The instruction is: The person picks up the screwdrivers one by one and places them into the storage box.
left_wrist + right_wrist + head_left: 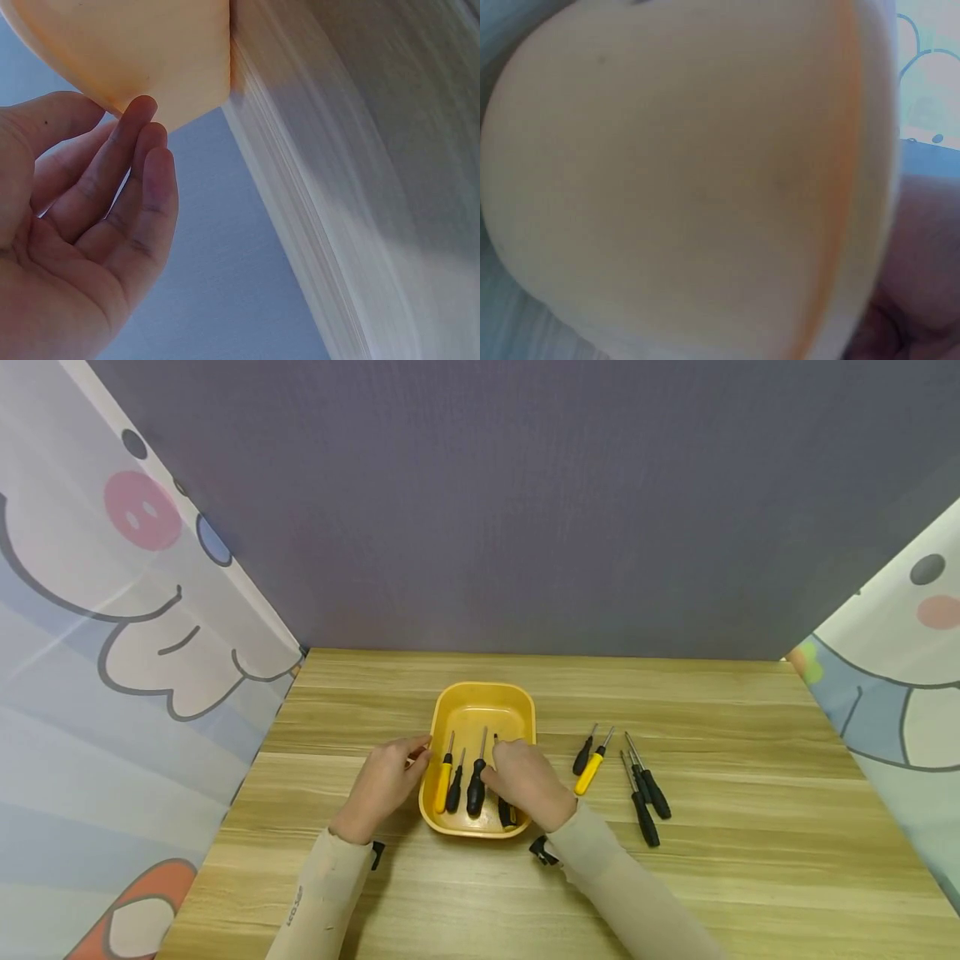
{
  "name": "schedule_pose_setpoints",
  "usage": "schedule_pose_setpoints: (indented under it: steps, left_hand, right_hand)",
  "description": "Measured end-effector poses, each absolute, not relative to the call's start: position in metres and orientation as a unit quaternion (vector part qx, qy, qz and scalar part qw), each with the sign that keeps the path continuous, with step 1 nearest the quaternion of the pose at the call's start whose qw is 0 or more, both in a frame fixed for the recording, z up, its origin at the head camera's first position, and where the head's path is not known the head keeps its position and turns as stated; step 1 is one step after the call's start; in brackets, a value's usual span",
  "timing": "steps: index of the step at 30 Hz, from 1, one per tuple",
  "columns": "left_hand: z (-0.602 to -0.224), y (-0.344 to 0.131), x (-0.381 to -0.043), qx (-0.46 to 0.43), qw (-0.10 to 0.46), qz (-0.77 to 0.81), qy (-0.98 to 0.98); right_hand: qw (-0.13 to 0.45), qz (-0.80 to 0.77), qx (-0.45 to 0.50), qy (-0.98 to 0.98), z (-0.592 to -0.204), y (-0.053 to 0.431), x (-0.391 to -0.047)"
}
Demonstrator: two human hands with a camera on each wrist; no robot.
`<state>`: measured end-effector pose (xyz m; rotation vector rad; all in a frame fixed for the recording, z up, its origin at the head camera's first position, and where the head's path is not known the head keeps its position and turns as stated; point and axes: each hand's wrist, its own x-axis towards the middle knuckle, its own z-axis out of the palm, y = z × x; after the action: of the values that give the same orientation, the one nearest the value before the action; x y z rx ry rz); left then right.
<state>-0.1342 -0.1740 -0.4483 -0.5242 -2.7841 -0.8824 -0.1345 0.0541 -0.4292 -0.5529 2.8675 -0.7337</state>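
A yellow tray (480, 835) stands on the table. Inside it lie a yellow-handled screwdriver (444, 787), a small black screwdriver (454, 795) and a larger black screwdriver (476, 789), side by side. My left hand (386, 781) holds the tray's left rim between thumb and fingers; the left wrist view shows the thumb (67, 120) at the rim. Reaching over the right rim, my right hand (528, 777) grips a black screwdriver with yellow marks (507, 814) in the tray, its fingertips mostly hidden. The right wrist view is mostly filled by the tray's outer wall (675, 172).
Right of the tray lie a small black screwdriver (582, 756), a yellow-handled one (591, 772) and several black-handled screwdrivers (647, 820) close together. A dark grey panel (525, 510) rises behind the wooden table (750, 777). Cartoon-printed curtains (90, 710) hang at both sides.
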Motion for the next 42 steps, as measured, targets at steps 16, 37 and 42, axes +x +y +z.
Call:
schedule_pose_setpoints:
  steps: [16,37,42]
  left_hand:
    - [-0.446,-0.175,-0.134,-0.176,0.081,-0.299,-0.934]
    - [-0.450,-0.175,-0.134,-0.171,0.086,-0.306,-0.932]
    - [-0.450,-0.175,-0.134,-0.169,0.082,-0.306,-0.934]
  right_hand:
    - [0.046,-0.245,-0.156,0.956,-0.397,0.094,-0.121]
    - [0.073,-0.222,-0.060,0.970,-0.426,0.187,-0.133]
    - [0.080,-0.235,-0.040,0.968,-0.436,0.196,-0.139]
